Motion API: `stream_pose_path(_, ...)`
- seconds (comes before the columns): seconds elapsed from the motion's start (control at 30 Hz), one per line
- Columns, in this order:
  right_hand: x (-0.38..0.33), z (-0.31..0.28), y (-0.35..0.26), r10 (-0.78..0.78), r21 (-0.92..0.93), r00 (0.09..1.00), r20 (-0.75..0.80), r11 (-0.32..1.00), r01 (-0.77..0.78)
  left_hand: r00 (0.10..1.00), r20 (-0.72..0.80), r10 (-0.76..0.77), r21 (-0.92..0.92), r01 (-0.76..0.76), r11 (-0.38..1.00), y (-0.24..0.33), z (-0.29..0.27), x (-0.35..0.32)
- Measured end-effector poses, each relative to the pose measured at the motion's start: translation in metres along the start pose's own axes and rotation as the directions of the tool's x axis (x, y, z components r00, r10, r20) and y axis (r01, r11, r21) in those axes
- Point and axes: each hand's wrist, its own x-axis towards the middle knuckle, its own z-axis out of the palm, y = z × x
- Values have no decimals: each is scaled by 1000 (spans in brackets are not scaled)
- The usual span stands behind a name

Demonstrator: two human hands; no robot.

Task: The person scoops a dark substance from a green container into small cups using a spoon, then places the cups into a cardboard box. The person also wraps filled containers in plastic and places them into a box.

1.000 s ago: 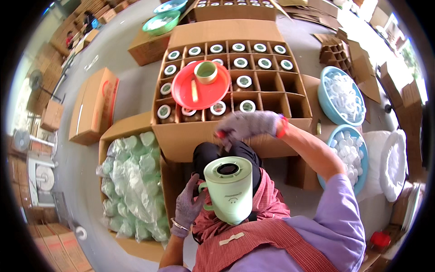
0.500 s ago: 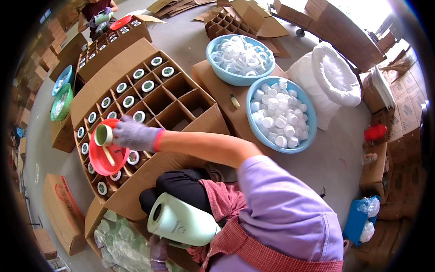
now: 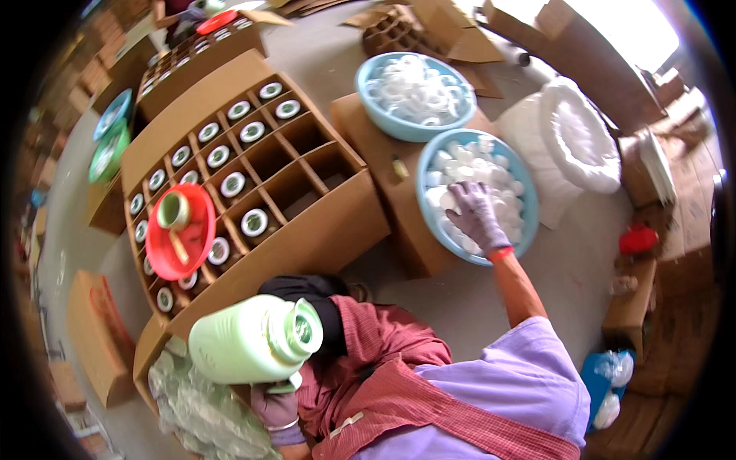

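Note:
My left hand point(image 3: 277, 410), in a grey-purple glove, is closed at the handle of a pale green vacuum flask point(image 3: 238, 337); the flask partly hides its fingers. The flask lies tilted over my lap, its open-looking neck point(image 3: 304, 326) toward the right. My gloved right hand point(image 3: 477, 218) reaches into a blue basin point(image 3: 427, 222) of white plastic caps point(image 3: 502, 180). Its fingers are spread over the caps, and no cap shows in its grip. A green cup point(image 3: 173, 209) and a pale-handled tool point(image 3: 179, 249) rest in a red dish point(image 3: 201, 230) on the divided carton.
The divided carton point(image 3: 322, 222) holds several flasks with white-rimmed tops point(image 3: 232, 184). Beside the caps stands a blue basin point(image 3: 368, 115) of white rings. A white sack point(image 3: 529, 138) is at the right, plastic wrapping point(image 3: 199, 406) at lower left. Another person point(image 3: 182, 23) works at the far left.
My right hand has left the green cup, now in the red dish, and moved right to the caps. The flask in my left hand has swung round, its neck now facing right.

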Motion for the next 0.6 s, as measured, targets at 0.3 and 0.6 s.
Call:
stream_pose_path(0.3,12,-97,-220,-463,757,813,-353,369,540,940,-146,-309,-493,202,846,12,44,-10)
stream_pose_path(0.6,7,-101,-299,-275,909,890,-364,106,404,960,-136,-245,-501,147,853,13,45,-21)
